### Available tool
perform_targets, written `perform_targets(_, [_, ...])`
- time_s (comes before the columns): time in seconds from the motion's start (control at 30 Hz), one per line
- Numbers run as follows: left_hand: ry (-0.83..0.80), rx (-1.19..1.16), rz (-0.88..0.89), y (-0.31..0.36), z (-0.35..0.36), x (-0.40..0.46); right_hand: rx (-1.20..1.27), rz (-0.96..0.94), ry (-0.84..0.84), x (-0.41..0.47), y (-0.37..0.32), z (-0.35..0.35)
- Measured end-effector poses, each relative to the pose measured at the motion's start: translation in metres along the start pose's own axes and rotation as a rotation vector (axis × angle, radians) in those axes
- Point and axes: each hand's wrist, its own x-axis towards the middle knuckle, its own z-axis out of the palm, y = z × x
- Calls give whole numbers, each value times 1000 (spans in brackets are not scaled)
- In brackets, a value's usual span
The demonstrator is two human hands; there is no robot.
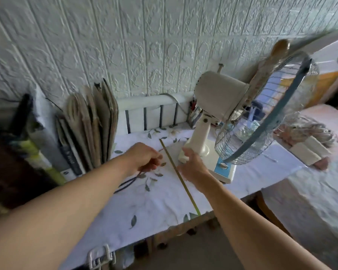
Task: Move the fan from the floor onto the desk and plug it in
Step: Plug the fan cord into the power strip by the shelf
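Note:
A cream fan (pixel 220 98) with a wire cage and a blue-and-white base stands upright on the desk (pixel 154 201), which wears a white cloth with a leaf print. My right hand (pixel 193 166) rests against the rear left corner of the fan's base, fingers on it. My left hand (pixel 146 156) is closed around the fan's dark cord (pixel 128 183), which loops across the cloth towards my forearm. The plug is hidden, and no socket shows.
Worn books and folders (pixel 94 125) lean upright against the wall on the left. A white rail (pixel 154 114) runs along the desk's back edge, with a pen holder (pixel 195 114) behind the fan. A bed (pixel 320 172) with folded cloth lies to the right.

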Motion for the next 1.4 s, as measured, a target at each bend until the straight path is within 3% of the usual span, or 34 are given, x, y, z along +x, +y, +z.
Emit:
perform_targets(0.33, [250, 18, 137, 35, -46, -106, -166, -343, -32, -47, -88, -3])
perform_targets(0.57, [351, 31, 202, 47, -83, -166, -111, -611, -145, -77, -135, 8])
perform_targets(0.63, [354, 39, 210, 46, -99, -183, -134, -567, -64, -78, -139, 6])
perform_targets(0.73, [361, 13, 218, 42, -123, -207, -197, -303, 183, -75, -139, -5])
perform_targets(0.8, [365, -19, 217, 38, -138, -222, -321, -178, 228, -82, -144, -7])
perform_targets(0.87, [344, -61, 217, 35, -146, -234, -217, -236, 85, -99, -161, 4])
perform_targets(0.93, [324, -59, 231, 34, -148, -243, 97, -347, -179, -130, -183, 27])
perform_targets(1.0, [330, 4, 248, 33, -147, -249, 153, -454, -253, -156, -204, 49])
perform_targets(1.1, [294, 3, 248, 25, -156, -265, 70, -442, -42, -169, -214, 58])
perform_targets(1.2, [240, -54, 222, 13, -173, -283, -14, -220, 249, -165, -195, 44])
perform_targets(1.27, [227, -92, 228, 7, -181, -294, -55, -131, 323, -173, -183, 43])
perform_targets(1.3, [223, -96, 235, 6, -182, -297, -2, -152, 264, -181, -184, 47])
perform_targets(1.4, [234, -63, 264, 5, -176, -306, 230, -385, -138, -210, -208, 72])
